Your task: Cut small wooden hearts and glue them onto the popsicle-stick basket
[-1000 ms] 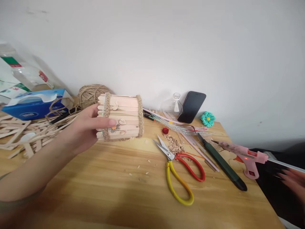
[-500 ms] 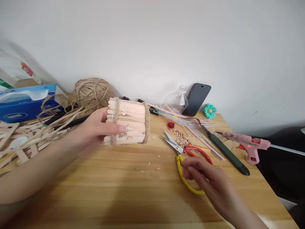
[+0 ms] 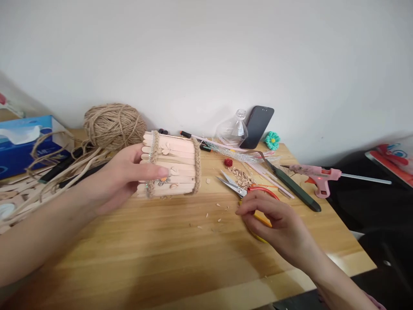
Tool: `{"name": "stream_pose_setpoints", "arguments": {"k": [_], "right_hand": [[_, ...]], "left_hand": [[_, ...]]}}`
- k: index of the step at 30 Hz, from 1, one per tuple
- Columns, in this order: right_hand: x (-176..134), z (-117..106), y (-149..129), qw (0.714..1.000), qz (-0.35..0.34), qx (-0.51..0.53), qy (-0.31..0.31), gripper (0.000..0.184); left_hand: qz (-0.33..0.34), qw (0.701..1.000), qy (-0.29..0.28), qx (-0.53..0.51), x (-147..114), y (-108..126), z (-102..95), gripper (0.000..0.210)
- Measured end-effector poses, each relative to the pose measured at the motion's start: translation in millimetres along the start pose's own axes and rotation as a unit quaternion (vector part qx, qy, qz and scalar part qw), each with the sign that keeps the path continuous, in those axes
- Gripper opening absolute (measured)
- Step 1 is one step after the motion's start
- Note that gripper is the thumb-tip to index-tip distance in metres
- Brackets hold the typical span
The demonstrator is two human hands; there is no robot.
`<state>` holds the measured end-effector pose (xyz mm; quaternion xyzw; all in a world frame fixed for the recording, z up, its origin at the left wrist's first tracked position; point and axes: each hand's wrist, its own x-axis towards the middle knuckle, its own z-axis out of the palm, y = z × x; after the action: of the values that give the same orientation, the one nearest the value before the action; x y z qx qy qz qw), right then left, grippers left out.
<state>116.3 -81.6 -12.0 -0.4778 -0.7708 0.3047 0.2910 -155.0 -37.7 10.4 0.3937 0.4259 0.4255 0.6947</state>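
My left hand (image 3: pixel 129 172) is wrapped around a small barrel-shaped craft of popsicle sticks (image 3: pixel 180 172), tipped on its side above the table. Braided twine bands circle both ends, and small petal-like wood pieces and an orange-centred flower decorate its side. My thumb presses beside that flower; the other fingers are hidden behind. My right hand (image 3: pixel 274 224) hovers over the red and yellow handles of the scissors (image 3: pixel 237 187). Its fingers are loosely curled, with a gap between them and the thumb, and no object shows in it.
Wood chips (image 3: pixel 238 175) and a red rose bead (image 3: pixel 228 162) lie behind the scissors. A pink glue gun (image 3: pixel 319 174) and a green-handled tool (image 3: pixel 297 189) are at the right. Behind stand a twine ball (image 3: pixel 114 125), clear bottle piece (image 3: pixel 237 129), phone (image 3: pixel 258 127) and tissue box (image 3: pixel 26 150).
The view has swung to the right. My right hand has moved up and left over the scissors handles, and its fingers have loosened. My left hand still holds the stick craft.
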Motion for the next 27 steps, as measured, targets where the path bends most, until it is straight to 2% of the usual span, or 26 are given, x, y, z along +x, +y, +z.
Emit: {"name": "stream_pose_setpoints", "arguments": {"k": [3, 7, 10, 14, 19, 24, 27], "right_hand": [[-0.6, 0.8, 2.3, 0.999, -0.03, 0.009, 0.004, 0.016], [-1.7, 1.9, 0.5, 0.999, -0.036, 0.005, -0.006, 0.015], [-6.5, 4.1, -5.4, 1.0, 0.005, -0.016, -0.014, 0.013], [-17.2, 13.9, -8.3, 0.997, 0.065, -0.038, -0.001, 0.023], [-26.9, 29.7, 4.3, 0.991, 0.059, -0.116, 0.007, 0.022], [-30.0, 36.0, 18.5, 0.99, 0.035, -0.135, 0.026, 0.023], [-29.7, 38.3, 19.5, 0.99, 0.009, -0.138, 0.019, 0.028]], "left_hand": [[-0.01, 1.0, -0.007, -0.007, -2.6, -0.8, -2.9, 0.049], [-0.01, 1.0, -0.019, -0.01, -6.4, -1.4, -3.8, 0.048], [-0.015, 1.0, -0.017, -0.007, -7.9, -1.8, -2.7, 0.049], [-0.022, 1.0, -0.021, -0.006, -8.6, -3.9, -1.5, 0.05], [-0.031, 0.999, -0.024, 0.0, -8.6, -8.0, -2.5, 0.047], [-0.03, 0.999, -0.028, 0.008, -7.9, -11.0, -0.6, 0.04], [-0.036, 0.999, -0.026, 0.016, -9.2, -10.7, 2.9, 0.045]]}}
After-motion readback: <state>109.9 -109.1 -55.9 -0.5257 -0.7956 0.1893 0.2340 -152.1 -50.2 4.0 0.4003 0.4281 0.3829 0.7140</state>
